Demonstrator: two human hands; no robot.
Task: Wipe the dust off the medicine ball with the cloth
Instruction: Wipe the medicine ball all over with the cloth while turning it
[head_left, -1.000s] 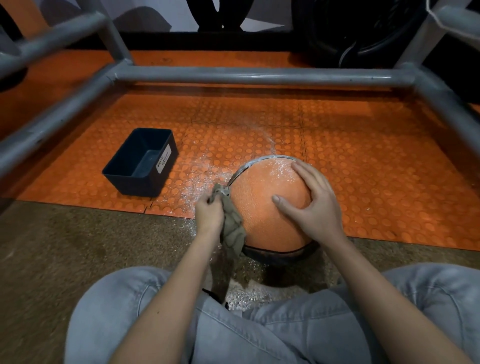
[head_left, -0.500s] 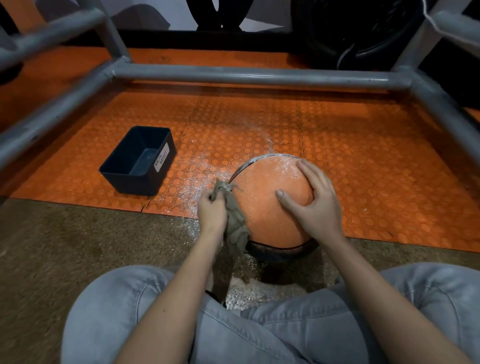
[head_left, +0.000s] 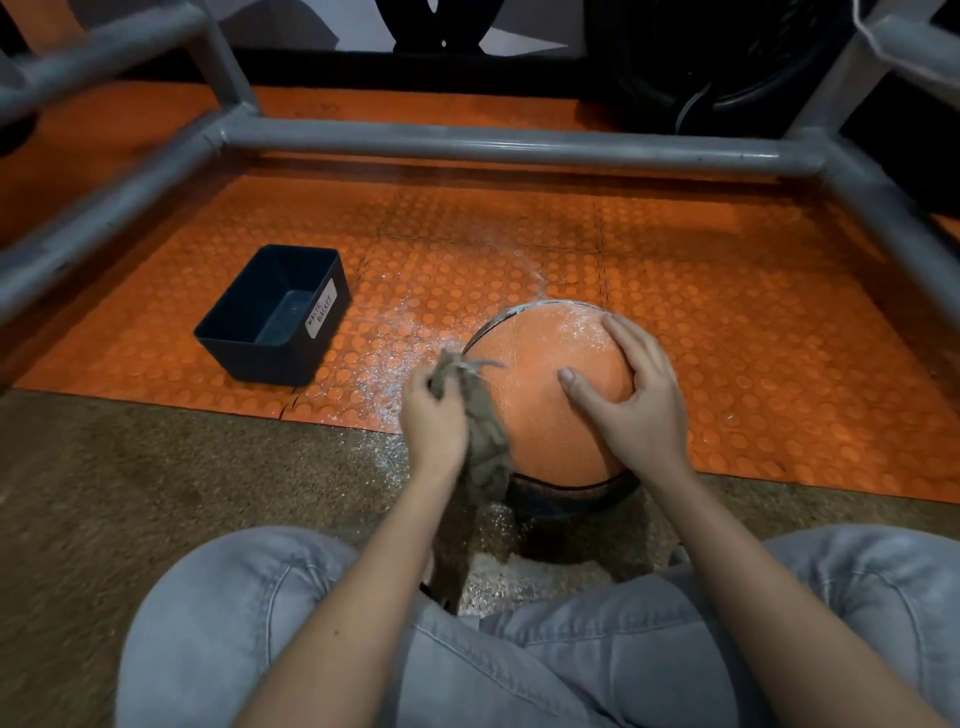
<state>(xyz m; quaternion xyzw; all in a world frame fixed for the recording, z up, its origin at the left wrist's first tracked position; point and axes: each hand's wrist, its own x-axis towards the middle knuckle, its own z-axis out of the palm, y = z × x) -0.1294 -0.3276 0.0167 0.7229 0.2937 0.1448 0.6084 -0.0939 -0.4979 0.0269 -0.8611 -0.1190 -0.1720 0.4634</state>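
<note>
Currently I find the round orange medicine ball (head_left: 540, 395) at the near edge of the orange studded mat (head_left: 727, 312) — left hand (head_left: 434, 423) grips the crumpled grey-brown cloth (head_left: 485, 436) against its left side, right hand (head_left: 641, 410) rests flat, fingers spread.

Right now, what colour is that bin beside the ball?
Dark navy, nearly black, bin with a white label; head view shows it.

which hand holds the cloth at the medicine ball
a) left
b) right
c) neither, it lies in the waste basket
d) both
a: the left hand grips the cloth at the left side of the medicine ball, while the right hand rests spread on top of the ball with no cloth in it.
</note>
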